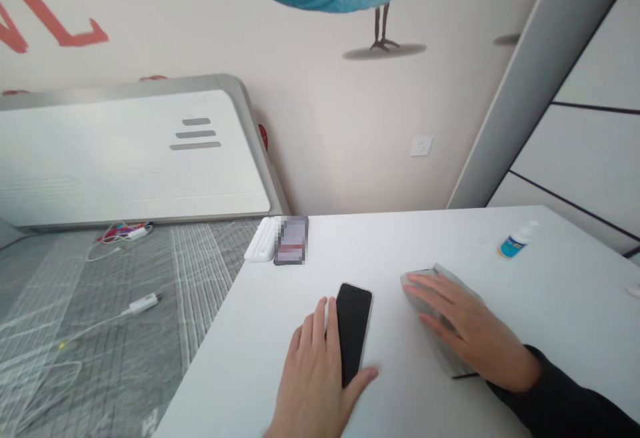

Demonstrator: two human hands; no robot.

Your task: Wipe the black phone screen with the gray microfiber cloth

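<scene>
Head view: the left hand [313,371] grips a black phone [353,331] lying flat on the white table [400,238]. The right hand [465,328] lies flat, fingers spread, on a grey cloth [440,351] beside the phone.

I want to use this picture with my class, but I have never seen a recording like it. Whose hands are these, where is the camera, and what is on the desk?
There is no machine here. A person wears a camera on the head, and it looks forward and down, so the two hands at the bottom are the wearer's own. There is just this one view.

The left hand grips a black phone by its edges as it lies flat on the white desk. The right hand, in a dark sleeve, rests flat on a grey cloth.

Farther back lie a white case next to a small blurred item, and a small bottle with a blue label on its side. Left of the desk is a grey bed with white cables.
</scene>
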